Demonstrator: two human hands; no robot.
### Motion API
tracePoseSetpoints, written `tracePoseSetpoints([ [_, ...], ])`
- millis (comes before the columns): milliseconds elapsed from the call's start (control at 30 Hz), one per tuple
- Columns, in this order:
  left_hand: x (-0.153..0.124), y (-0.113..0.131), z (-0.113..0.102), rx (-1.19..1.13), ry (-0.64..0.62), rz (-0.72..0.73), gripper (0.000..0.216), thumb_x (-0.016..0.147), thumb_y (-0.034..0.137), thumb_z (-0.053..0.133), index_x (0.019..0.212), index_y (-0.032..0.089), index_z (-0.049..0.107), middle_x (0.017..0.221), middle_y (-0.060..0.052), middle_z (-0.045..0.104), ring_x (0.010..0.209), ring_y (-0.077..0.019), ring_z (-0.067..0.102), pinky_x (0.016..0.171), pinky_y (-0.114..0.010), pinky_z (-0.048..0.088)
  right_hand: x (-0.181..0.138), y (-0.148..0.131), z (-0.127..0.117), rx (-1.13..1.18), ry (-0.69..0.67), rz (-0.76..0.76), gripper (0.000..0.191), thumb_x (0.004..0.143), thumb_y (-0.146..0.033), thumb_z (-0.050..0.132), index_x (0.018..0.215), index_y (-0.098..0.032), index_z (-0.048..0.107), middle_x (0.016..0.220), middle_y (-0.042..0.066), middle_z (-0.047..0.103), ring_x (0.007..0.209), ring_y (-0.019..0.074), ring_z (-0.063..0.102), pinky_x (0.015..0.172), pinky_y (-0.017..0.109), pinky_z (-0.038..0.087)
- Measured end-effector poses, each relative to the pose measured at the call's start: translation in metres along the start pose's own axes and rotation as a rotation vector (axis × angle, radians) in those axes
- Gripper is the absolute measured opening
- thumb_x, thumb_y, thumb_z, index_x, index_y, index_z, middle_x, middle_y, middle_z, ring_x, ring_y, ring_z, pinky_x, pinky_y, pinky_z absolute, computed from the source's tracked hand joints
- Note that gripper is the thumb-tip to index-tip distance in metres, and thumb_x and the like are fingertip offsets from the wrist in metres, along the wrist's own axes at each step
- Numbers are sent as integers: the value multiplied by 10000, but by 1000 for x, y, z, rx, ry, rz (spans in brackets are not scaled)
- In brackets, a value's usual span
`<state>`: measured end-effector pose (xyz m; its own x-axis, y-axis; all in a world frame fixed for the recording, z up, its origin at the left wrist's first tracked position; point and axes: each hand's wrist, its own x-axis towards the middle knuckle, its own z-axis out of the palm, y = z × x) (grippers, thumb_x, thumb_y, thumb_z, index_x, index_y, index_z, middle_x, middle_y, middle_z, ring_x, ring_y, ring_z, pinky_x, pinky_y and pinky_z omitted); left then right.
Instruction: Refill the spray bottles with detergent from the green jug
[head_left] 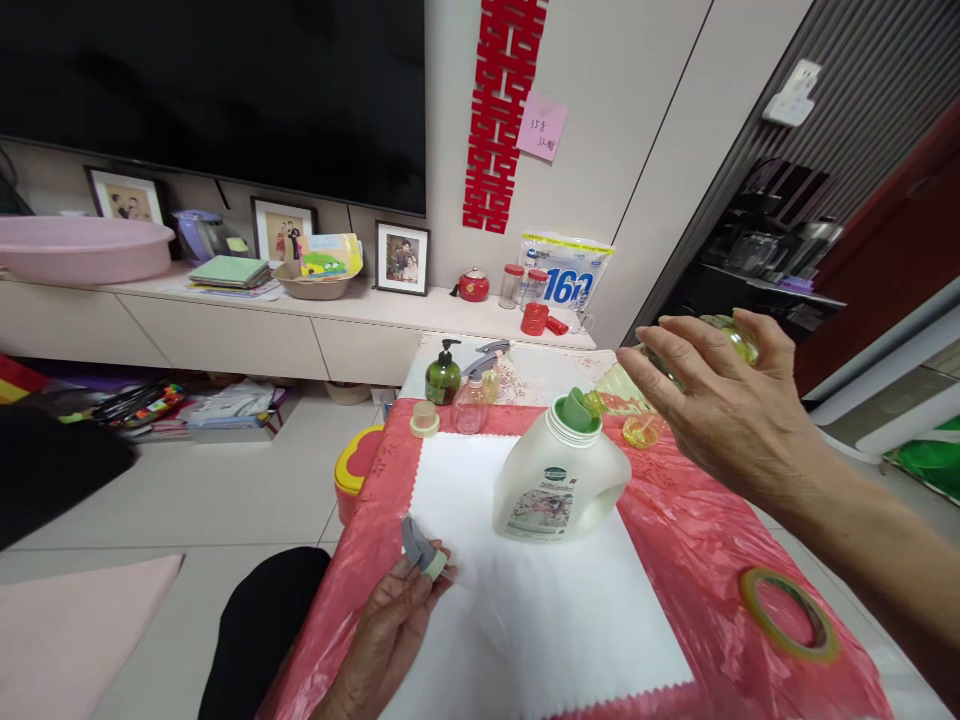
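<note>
My left hand (394, 620) pinches a grey spray trigger head (421, 548) with a pale collar; a thin clear tube trails from it over the white sheet. My right hand (739, 400) is wrapped round a small clear bottle (739, 338), tilted neck-down to the left, with yellowish liquid showing. Its neck meets the green spout in the mouth of a large pale detergent jug (525, 470), which stands upright on the white sheet (540, 620). Most of the small bottle is hidden behind my right fingers. Whether liquid is flowing I cannot tell.
Behind the jug stand a green pump bottle (443, 376), a clear pinkish spray bottle (470, 406) and a pale cap (424, 419). A small yellow dish (640, 431) sits right of the jug. A tape roll (789, 613) lies on the red plastic cover (697, 560).
</note>
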<state>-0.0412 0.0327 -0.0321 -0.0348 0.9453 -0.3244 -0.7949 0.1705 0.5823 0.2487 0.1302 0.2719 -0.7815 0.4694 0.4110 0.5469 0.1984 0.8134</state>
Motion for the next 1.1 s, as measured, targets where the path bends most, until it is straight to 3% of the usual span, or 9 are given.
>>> tracePoseSetpoints([
  [333, 1, 1, -1, -26, -26, -10, 406, 615, 255, 965, 982, 191, 802, 1028, -55, 802, 984, -216, 729, 942, -335, 599, 3, -8, -6, -78, 46, -42, 320, 982, -29, 466, 1258, -155, 567, 1383, 122, 547, 1306, 280, 486, 1131, 587, 297],
  [467, 1, 1, 1, -55, -10, -13, 429, 614, 236, 965, 1003, 173, 795, 1035, -68, 796, 950, -215, 741, 929, -332, 603, -8, -7, -2, -1, 2, 97, 398, 951, -30, 464, 1317, -159, 554, 1356, 117, 565, 1284, 300, 500, 1128, 608, 275],
  [600, -5, 9, 15, -154, 26, -3, 382, 641, 173, 940, 986, 174, 776, 995, -52, 791, 887, -181, 741, 919, -309, 597, -38, -4, -8, 266, -42, 330, 468, 980, -367, 548, 1393, -149, 522, 1326, 162, 571, 1215, 393, 523, 988, 566, 395],
  [667, -9, 16, 22, -183, 56, 19, 311, 688, 121, 897, 966, 159, 763, 975, -53, 785, 885, -168, 731, 965, -316, 575, -56, -13, -16, 486, -110, 396, 620, 1002, -586, 474, 1440, -148, 486, 1301, 179, 580, 1103, 360, 589, 867, 482, 470],
  [767, -13, 29, 31, -181, 96, 70, 241, 745, 115, 854, 956, 164, 751, 957, -33, 777, 889, -160, 724, 992, -321, 557, -86, -50, -29, 784, -187, 389, 724, 973, -747, 441, 1463, -215, 477, 1257, 110, 622, 875, 241, 658, 672, 367, 517],
  [867, -18, 42, 35, -177, 99, 142, 252, 764, 128, 843, 988, 182, 743, 958, -10, 776, 893, -147, 730, 961, -303, 575, -115, -109, -35, 1019, -298, 364, 643, 1013, -606, 484, 1513, -216, 382, 1346, 94, 579, 1101, 250, 637, 791, 350, 566],
  [967, -24, 52, 38, -160, 86, 188, 320, 760, 142, 854, 1050, 183, 727, 970, -15, 782, 903, -138, 739, 959, -295, 586, -137, -166, -31, 1114, -419, 430, 645, 948, -504, 578, 1497, -238, 369, 1357, 87, 556, 1151, 259, 601, 858, 378, 563],
  [1100, -28, 57, 43, -143, 73, 237, 404, 716, 173, 902, 1076, 189, 719, 1001, -12, 788, 927, -136, 742, 981, -302, 591, -145, -206, -25, 1161, -504, 466, 695, 878, -392, 619, 1499, -244, 344, 1391, 92, 517, 1224, 285, 536, 943, 450, 535],
])
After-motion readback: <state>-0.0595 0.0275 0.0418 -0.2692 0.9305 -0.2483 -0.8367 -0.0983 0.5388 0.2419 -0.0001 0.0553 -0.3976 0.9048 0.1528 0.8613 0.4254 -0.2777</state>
